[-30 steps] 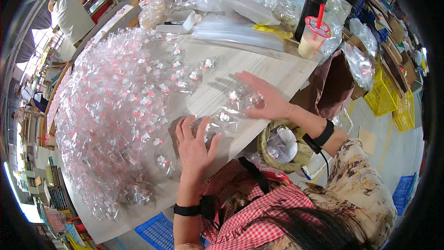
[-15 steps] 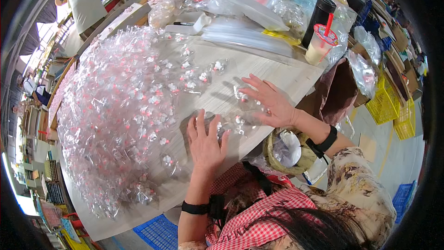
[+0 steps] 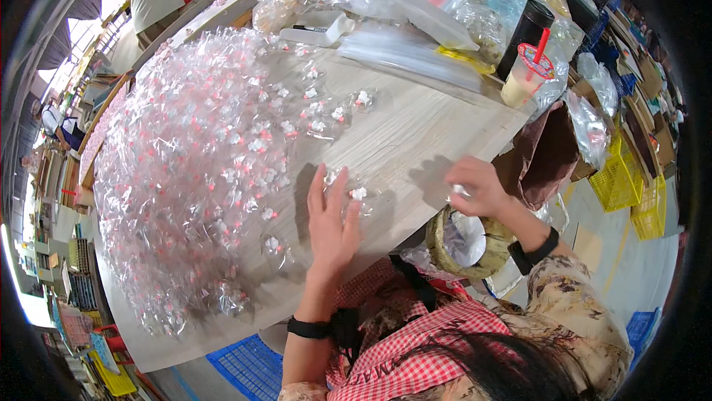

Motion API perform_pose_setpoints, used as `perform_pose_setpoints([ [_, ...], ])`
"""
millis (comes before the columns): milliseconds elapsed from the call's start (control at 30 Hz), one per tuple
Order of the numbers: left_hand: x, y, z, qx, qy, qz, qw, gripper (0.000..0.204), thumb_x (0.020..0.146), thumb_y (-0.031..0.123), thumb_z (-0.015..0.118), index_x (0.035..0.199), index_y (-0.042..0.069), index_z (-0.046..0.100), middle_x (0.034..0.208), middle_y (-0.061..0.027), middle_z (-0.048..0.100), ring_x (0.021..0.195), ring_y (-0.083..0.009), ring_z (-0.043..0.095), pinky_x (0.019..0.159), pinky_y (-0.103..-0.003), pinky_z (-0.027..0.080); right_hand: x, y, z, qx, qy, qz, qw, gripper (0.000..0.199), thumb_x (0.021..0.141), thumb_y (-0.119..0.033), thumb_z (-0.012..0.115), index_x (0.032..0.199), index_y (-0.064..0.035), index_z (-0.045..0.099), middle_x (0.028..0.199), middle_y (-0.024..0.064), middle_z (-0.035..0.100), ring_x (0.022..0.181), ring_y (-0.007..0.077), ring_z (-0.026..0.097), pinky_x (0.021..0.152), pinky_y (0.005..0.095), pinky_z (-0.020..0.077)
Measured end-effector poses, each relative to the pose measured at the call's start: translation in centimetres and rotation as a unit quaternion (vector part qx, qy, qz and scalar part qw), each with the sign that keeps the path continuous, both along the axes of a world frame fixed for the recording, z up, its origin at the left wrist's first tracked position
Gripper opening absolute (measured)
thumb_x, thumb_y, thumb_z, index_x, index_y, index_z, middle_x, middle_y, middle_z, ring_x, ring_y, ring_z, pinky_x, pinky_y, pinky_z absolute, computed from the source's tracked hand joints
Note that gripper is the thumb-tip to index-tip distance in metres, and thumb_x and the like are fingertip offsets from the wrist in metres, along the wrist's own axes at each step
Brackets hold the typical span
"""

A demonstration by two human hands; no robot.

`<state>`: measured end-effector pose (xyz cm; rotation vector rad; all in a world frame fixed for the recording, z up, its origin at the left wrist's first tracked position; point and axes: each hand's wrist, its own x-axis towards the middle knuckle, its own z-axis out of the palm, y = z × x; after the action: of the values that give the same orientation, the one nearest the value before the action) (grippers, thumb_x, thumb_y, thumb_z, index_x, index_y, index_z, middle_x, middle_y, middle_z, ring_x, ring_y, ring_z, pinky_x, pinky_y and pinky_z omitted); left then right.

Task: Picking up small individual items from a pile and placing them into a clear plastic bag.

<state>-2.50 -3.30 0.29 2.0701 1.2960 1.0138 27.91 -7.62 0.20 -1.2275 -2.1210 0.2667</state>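
My left hand (image 3: 331,216) is low over the table with its fingers stretched. Beside its fingertips lies a small clear packet (image 3: 359,193) with a white flower-shaped piece inside. Closed and slightly blurred, my right hand (image 3: 480,184) hovers past the table's front right edge with a small white piece in clear film (image 3: 460,190) at its fingers. Just below it stands a round bin (image 3: 439,251) with a thick greenish-brown rim and a clear plastic lining. A large heap of clear packets (image 3: 200,156) with white and pink pieces covers the table's left half.
At the back lie a stack of flat clear bags (image 3: 408,60), a white tray (image 3: 311,35) and bulging plastic bags (image 3: 475,15). A black tumbler (image 3: 525,34) and a drink cup with a red straw (image 3: 525,78) stand at the back right. Yellow crates (image 3: 619,171) are on the floor.
My right hand has moved right and toward me, from above the table to the bin, and closed on a small packet. Fewer packets lie right of my left hand, which stays nearly in place.
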Motion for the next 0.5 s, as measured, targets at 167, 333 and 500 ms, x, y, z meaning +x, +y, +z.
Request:
perform_pose_setpoints([
  [167, -1.4, 0.9, -0.4, -0.083, -0.253, -0.03, 0.964, 0.047, 0.099, 0.025, 0.039, 0.139, 0.001, 0.041, 0.147, -0.0174, 0.035, 0.137, -0.0296, 0.033, 0.112, -0.042, 0.026, 1.2, -4.6, -0.1, -0.27, 0.132, 0.029, 0.953, 0.026, 0.071, -0.017, 0.073, 0.094, -0.0056, 0.067, 0.083, 0.009, 0.066, 0.075, 0.0286, 0.063, 0.071, 0.0336, 0.0515],
  [333, -1.9, 2.2, -1.7, -0.146, -0.429, -0.039, 0.89, 0.05, 0.102, 0.025, 0.032, 0.143, -0.004, 0.03, 0.146, -0.0155, 0.035, 0.139, -0.0256, 0.03, 0.115, -0.038, 0.021, 0.8, -3.0, 3.4, -0.32, -0.005, 0.08, 0.944, 0.028, 0.08, -0.02, 0.073, 0.104, -0.0066, 0.069, 0.087, 0.0093, 0.069, 0.078, 0.0255, 0.065, 0.075, 0.0321, 0.0516],
  [500, -0.6, 1.3, -0.5, -0.044, -0.167, 0.005, 0.985, 0.048, 0.097, 0.028, 0.043, 0.139, 0.005, 0.045, 0.147, -0.0186, 0.033, 0.137, -0.0303, 0.032, 0.112, -0.04, 0.027, -1.4, 7.4, 5.6, -0.085, 0.024, 0.045, 0.995, 0.028, 0.083, -0.013, 0.067, 0.111, -0.0069, 0.066, 0.11, 0.0119, 0.066, 0.102, 0.0273, 0.061, 0.091, 0.0362, 0.0469],
])
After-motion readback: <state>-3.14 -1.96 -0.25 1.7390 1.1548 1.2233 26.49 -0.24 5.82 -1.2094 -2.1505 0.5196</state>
